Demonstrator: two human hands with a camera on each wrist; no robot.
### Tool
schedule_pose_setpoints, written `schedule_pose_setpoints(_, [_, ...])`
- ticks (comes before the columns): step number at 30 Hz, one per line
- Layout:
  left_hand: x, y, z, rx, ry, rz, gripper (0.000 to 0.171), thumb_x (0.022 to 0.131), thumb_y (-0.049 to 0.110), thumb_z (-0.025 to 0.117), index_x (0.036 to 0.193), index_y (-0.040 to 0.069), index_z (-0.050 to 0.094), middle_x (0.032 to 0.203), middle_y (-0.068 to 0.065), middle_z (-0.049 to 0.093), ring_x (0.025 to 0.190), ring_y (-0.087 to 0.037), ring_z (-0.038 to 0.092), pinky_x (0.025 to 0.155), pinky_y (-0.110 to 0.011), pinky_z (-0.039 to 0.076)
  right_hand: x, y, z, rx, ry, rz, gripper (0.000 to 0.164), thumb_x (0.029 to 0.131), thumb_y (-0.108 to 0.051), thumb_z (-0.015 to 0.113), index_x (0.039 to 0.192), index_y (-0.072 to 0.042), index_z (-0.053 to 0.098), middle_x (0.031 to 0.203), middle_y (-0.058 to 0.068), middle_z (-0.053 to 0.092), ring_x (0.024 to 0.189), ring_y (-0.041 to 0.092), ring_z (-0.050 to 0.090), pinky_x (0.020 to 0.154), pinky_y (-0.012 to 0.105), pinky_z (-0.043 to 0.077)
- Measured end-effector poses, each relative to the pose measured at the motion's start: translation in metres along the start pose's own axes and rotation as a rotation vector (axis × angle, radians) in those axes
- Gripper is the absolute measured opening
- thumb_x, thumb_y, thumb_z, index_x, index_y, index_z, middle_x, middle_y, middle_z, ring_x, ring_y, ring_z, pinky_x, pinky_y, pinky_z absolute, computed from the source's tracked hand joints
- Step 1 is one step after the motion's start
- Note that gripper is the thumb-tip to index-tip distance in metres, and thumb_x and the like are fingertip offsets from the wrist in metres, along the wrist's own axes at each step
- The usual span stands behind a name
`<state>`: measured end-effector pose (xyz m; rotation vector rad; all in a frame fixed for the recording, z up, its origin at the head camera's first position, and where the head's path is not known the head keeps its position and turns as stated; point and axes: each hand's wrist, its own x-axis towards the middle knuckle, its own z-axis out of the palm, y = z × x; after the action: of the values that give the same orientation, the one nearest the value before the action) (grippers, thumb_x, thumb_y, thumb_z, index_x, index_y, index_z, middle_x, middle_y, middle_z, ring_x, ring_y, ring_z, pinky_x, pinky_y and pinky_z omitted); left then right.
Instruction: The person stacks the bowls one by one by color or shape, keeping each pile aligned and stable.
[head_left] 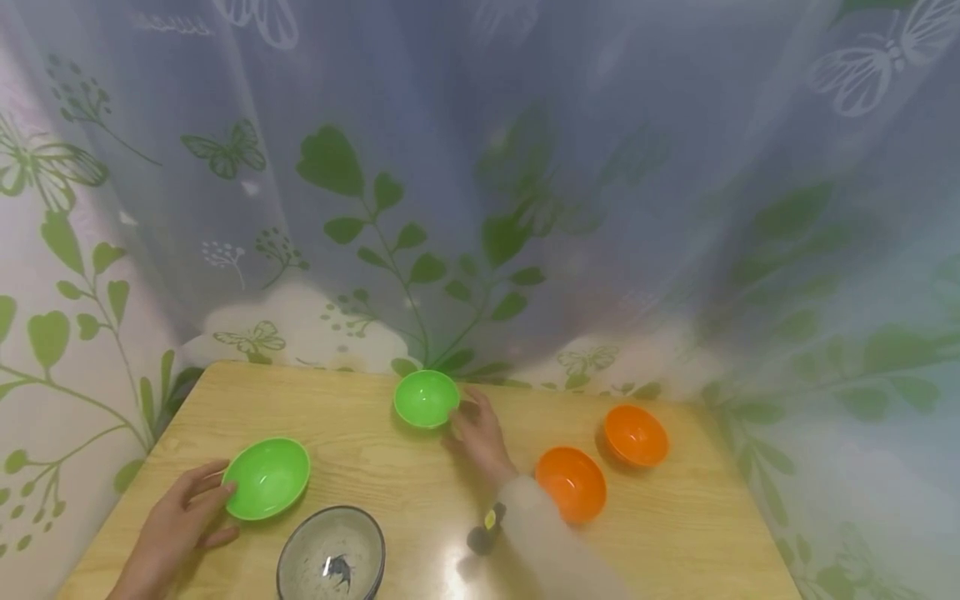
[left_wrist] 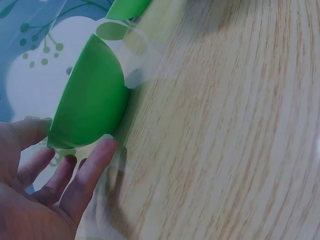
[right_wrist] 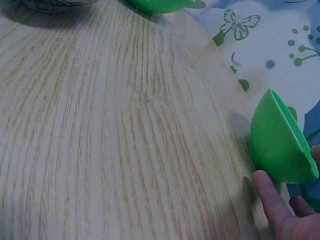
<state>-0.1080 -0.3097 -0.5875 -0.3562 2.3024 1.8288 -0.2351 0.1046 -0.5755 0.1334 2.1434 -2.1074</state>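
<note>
My left hand (head_left: 176, 517) holds a green bowl (head_left: 267, 479) by its left rim. One digit laps over the edge. In the left wrist view another fingertip lies against the lower outside of this bowl (left_wrist: 95, 97). Farther back, my right hand (head_left: 480, 433) holds a second green bowl (head_left: 426, 398) at its right rim. The right wrist view has one fingertip of that hand low by the outer wall of the bowl (right_wrist: 280, 142), another at the rim. A grey patterned bowl (head_left: 330, 554) stands near the front, right of my left hand.
Two orange bowls, a nearer one (head_left: 572, 483) and a farther one (head_left: 636, 436), sit on the right of the wooden table (head_left: 360, 467). The right forearm passes close beside the nearer one. A curtain (head_left: 465, 208) with leaves and butterflies hangs along the back edge.
</note>
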Motion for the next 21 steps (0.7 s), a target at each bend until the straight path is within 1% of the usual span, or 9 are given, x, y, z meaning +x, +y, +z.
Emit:
schedule_pose_setpoints(8, [0.003, -0.004, 0.003, -0.063, -0.015, 0.025, 0.076, 0.117, 0.035, 0.053, 0.170, -0.004, 0.015, 0.167, -0.044, 0.025, 0.100, 0.015, 0.064, 0.089, -0.039, 0.071, 0.007, 0.002, 0.009, 0.012, 0.004, 0.011, 0.071, 0.106, -0.008, 0.064, 0.169, -0.007, 0.032, 0.163, 0.033, 0.044, 0.134, 0.050, 0.062, 0.096, 0.049, 0.069])
schedule_pose_setpoints(10, [0.004, -0.006, 0.004, -0.082, -0.017, 0.033, 0.075, 0.117, 0.033, 0.054, 0.169, -0.004, 0.015, 0.166, -0.044, 0.025, 0.100, 0.012, 0.066, 0.089, -0.040, 0.071, 0.009, 0.003, 0.010, 0.016, 0.006, 0.013, 0.072, 0.106, -0.007, 0.064, 0.170, -0.007, 0.031, 0.163, 0.034, 0.043, 0.131, 0.050, 0.065, 0.094, 0.048, 0.069])
schedule_pose_setpoints(12, [0.004, -0.007, 0.005, -0.102, -0.010, 0.040, 0.073, 0.116, 0.031, 0.055, 0.168, -0.005, 0.018, 0.163, -0.043, 0.030, 0.100, 0.006, 0.070, 0.088, -0.040, 0.071, 0.011, 0.003, 0.012, 0.027, 0.009, 0.015, 0.072, 0.106, -0.006, 0.064, 0.170, -0.006, 0.031, 0.162, 0.034, 0.043, 0.129, 0.050, 0.066, 0.093, 0.047, 0.070])
schedule_pose_setpoints(13, [0.005, -0.008, 0.005, -0.116, -0.005, 0.039, 0.072, 0.116, 0.030, 0.056, 0.168, -0.004, 0.020, 0.158, -0.039, 0.039, 0.100, 0.003, 0.072, 0.088, -0.040, 0.071, 0.012, 0.004, 0.013, 0.029, 0.010, 0.017, 0.072, 0.106, -0.006, 0.063, 0.170, -0.006, 0.031, 0.162, 0.034, 0.044, 0.128, 0.050, 0.066, 0.093, 0.046, 0.070])
schedule_pose_setpoints(14, [0.005, -0.008, 0.005, -0.130, -0.001, 0.039, 0.071, 0.116, 0.029, 0.057, 0.167, -0.004, 0.021, 0.152, -0.031, 0.050, 0.100, 0.000, 0.074, 0.087, -0.040, 0.071, 0.013, 0.004, 0.014, 0.029, 0.012, 0.016, 0.071, 0.106, -0.005, 0.063, 0.170, -0.006, 0.031, 0.162, 0.034, 0.044, 0.128, 0.050, 0.067, 0.092, 0.046, 0.070])
schedule_pose_setpoints(16, [0.005, -0.009, 0.006, -0.150, 0.006, 0.035, 0.070, 0.115, 0.028, 0.059, 0.166, -0.002, 0.024, 0.138, -0.009, 0.062, 0.099, -0.004, 0.076, 0.087, -0.041, 0.071, 0.014, 0.005, 0.015, 0.028, 0.015, 0.018, 0.071, 0.106, -0.004, 0.062, 0.170, -0.006, 0.031, 0.162, 0.034, 0.044, 0.127, 0.050, 0.067, 0.091, 0.045, 0.071])
schedule_pose_setpoints(17, [0.006, -0.010, 0.006, -0.161, 0.008, 0.032, 0.070, 0.114, 0.028, 0.060, 0.166, -0.002, 0.025, 0.131, 0.002, 0.064, 0.099, -0.005, 0.076, 0.087, -0.041, 0.071, 0.014, 0.005, 0.016, 0.031, 0.017, 0.022, 0.071, 0.106, -0.004, 0.062, 0.170, -0.007, 0.032, 0.162, 0.034, 0.044, 0.127, 0.050, 0.067, 0.091, 0.044, 0.070])
schedule_pose_setpoints(19, [0.006, -0.010, 0.005, -0.172, 0.010, 0.026, 0.069, 0.114, 0.028, 0.061, 0.167, 0.000, 0.026, 0.124, 0.016, 0.061, 0.100, -0.006, 0.077, 0.087, -0.041, 0.071, 0.014, 0.005, 0.016, 0.029, 0.017, 0.027, 0.070, 0.106, -0.004, 0.062, 0.170, -0.007, 0.032, 0.163, 0.034, 0.042, 0.127, 0.050, 0.067, 0.090, 0.044, 0.071])
schedule_pose_setpoints(21, [0.006, -0.011, 0.006, -0.168, 0.007, 0.024, 0.069, 0.114, 0.029, 0.061, 0.167, 0.000, 0.027, 0.126, 0.015, 0.060, 0.101, -0.005, 0.076, 0.088, -0.040, 0.071, 0.015, 0.005, 0.017, 0.031, 0.018, 0.029, 0.070, 0.106, -0.003, 0.061, 0.170, -0.007, 0.032, 0.164, 0.034, 0.040, 0.127, 0.050, 0.067, 0.090, 0.043, 0.071])
